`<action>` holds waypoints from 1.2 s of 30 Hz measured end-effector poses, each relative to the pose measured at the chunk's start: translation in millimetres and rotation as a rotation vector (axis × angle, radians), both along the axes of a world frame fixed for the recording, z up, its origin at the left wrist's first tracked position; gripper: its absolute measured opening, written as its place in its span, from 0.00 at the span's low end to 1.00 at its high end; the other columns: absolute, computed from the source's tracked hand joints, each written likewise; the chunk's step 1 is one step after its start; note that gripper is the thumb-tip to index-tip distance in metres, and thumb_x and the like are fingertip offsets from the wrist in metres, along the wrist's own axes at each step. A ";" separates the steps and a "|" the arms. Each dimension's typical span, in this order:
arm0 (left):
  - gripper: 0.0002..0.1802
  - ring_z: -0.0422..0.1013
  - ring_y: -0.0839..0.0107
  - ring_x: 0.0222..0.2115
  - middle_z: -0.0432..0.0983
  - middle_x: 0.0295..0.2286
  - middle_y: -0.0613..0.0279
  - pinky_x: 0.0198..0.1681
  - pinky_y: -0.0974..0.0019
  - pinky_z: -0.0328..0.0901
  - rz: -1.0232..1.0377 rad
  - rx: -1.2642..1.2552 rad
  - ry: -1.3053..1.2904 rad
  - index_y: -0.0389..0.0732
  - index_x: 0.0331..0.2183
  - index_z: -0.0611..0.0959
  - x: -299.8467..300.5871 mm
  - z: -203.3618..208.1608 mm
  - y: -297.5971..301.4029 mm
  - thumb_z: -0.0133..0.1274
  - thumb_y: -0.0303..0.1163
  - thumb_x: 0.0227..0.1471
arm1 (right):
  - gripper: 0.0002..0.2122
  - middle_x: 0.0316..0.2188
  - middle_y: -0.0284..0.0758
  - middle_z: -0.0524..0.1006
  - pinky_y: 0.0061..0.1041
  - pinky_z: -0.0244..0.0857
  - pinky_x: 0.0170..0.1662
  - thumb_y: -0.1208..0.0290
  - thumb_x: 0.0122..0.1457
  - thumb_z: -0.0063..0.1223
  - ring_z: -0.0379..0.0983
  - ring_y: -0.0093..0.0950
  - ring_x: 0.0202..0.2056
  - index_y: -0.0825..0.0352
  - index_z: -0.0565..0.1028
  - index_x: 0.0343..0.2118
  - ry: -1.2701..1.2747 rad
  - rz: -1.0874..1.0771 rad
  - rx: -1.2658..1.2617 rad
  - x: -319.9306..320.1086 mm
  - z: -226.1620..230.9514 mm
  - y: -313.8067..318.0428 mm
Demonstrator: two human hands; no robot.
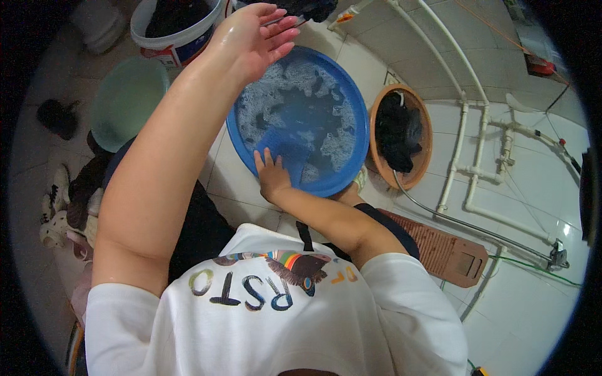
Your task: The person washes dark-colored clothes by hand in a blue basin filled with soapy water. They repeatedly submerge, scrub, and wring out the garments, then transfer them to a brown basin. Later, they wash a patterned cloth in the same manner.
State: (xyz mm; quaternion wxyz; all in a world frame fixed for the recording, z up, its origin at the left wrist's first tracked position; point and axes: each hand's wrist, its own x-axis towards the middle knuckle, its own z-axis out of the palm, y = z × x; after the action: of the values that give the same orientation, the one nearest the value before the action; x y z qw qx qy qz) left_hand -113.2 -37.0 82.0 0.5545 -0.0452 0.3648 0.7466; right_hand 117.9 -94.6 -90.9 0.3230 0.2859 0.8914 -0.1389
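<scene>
A round blue basin [360, 125] of sudsy water stands on the floor in front of me. My left hand [271, 39] is raised over its far left side, wet, palm showing and fingers stretched apart, holding nothing. Just beyond the fingertips lies dark cloth [313, 9], cut off by the picture's top; whether they touch it I cannot tell. My right hand [273, 177] rests at the basin's near left rim. Its spread fingers lie against a blue textured panel [287, 151], like a washboard, partly under the water.
An orange basin [428, 156] with dark cloth stands to the right, near white wall pipes [461, 144] and a grey hose [464, 232]. A brown washboard [433, 244] lies closer. On the left are a pale green basin [135, 94], a white bucket [179, 42] and several shoes [59, 229].
</scene>
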 end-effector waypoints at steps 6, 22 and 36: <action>0.13 0.68 0.68 0.34 0.71 0.34 0.59 0.38 0.66 0.63 0.018 0.012 0.019 0.41 0.35 0.71 3.2 12.0 -5.3 0.45 0.37 0.48 | 0.31 0.52 0.47 0.56 0.37 0.64 0.42 0.77 0.42 0.45 0.62 0.50 0.45 0.63 0.53 0.54 0.265 0.034 0.030 6.7 32.5 38.5; 0.13 0.67 0.69 0.35 0.71 0.34 0.60 0.37 0.67 0.62 0.000 0.000 0.036 0.40 0.36 0.71 5.9 8.6 -1.1 0.43 0.38 0.49 | 0.23 0.37 0.43 0.71 0.35 0.62 0.40 0.80 0.41 0.40 0.67 0.42 0.38 0.58 0.68 0.44 0.377 -0.118 0.187 -22.7 123.3 115.6; 0.12 0.67 0.70 0.34 0.71 0.34 0.61 0.38 0.68 0.60 -0.013 -0.014 -0.007 0.42 0.33 0.71 6.7 6.6 2.3 0.45 0.38 0.47 | 0.15 0.30 0.39 0.74 0.33 0.63 0.36 0.82 0.38 0.44 0.70 0.38 0.34 0.62 0.75 0.30 0.413 0.288 0.366 5.0 159.3 188.5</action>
State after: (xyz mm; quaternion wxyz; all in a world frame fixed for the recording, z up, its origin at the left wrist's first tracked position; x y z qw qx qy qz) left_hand -106.5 -34.7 88.5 0.5602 -0.0492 0.3684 0.7403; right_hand 123.0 93.8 68.4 0.0948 0.1758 0.9797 0.0159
